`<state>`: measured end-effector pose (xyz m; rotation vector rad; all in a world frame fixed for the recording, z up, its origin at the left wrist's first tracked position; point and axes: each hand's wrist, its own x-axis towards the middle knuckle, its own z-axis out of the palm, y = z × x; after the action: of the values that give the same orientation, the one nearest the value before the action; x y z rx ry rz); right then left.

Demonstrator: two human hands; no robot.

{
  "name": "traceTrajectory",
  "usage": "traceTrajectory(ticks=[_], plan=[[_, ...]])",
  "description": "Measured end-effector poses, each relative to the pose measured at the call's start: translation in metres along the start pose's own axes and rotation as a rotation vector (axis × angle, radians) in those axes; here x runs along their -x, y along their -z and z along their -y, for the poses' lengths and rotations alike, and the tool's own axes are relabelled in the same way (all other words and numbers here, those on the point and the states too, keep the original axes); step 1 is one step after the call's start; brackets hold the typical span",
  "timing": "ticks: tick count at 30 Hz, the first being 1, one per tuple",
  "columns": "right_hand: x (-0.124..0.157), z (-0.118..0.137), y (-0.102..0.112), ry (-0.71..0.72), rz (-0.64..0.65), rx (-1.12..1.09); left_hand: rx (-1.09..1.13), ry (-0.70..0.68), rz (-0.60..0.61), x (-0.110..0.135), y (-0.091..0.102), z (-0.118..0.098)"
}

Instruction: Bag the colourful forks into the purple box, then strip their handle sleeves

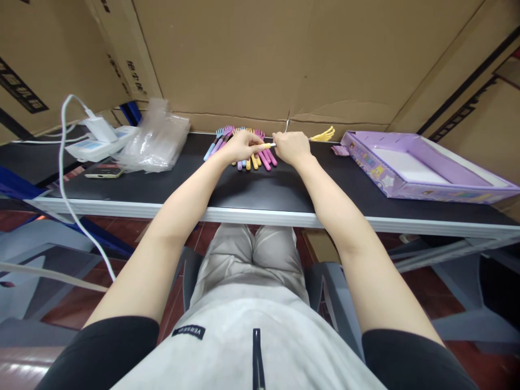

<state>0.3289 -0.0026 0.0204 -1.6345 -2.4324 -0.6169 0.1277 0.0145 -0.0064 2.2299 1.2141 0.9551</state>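
A yellow pen with a finger-like, hand-shaped top is held level between my two hands above the table. My left hand pinches its yellow left end. My right hand is closed around the barrel, and the hand-shaped top sticks out to the right. Between the hands a short white section shows; whether the cap is apart from the barrel, I cannot tell. Just behind and below my left hand lies a row of similar pens in blue, purple, yellow and pink, partly covered by that hand.
At the right stands a shallow purple box, with a small pink packet by its corner. To the left are clear plastic bags, a phone-like device and a white power strip with a cable. Cardboard walls the back.
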Motion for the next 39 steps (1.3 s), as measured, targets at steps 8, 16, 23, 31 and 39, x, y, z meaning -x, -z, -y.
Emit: traceTrajectory(ticks=[8,16,23,31,39], plan=[[-0.002,-0.001,-0.007,0.035,-0.036,-0.011,0.070,0.040,0.081,0.008,0.009,-0.012],[-0.003,-0.002,-0.011,0.064,-0.045,-0.003,0.117,0.118,0.194,0.018,0.018,-0.026],[-0.004,-0.002,-0.010,0.076,-0.037,-0.008,0.088,0.082,0.205,0.014,0.011,-0.012],[0.001,-0.008,-0.006,0.023,0.053,-0.007,-0.260,-0.114,-0.142,0.003,-0.014,0.005],[0.001,0.001,-0.003,0.051,0.132,-0.039,-0.293,-0.159,-0.169,0.008,-0.010,0.003]])
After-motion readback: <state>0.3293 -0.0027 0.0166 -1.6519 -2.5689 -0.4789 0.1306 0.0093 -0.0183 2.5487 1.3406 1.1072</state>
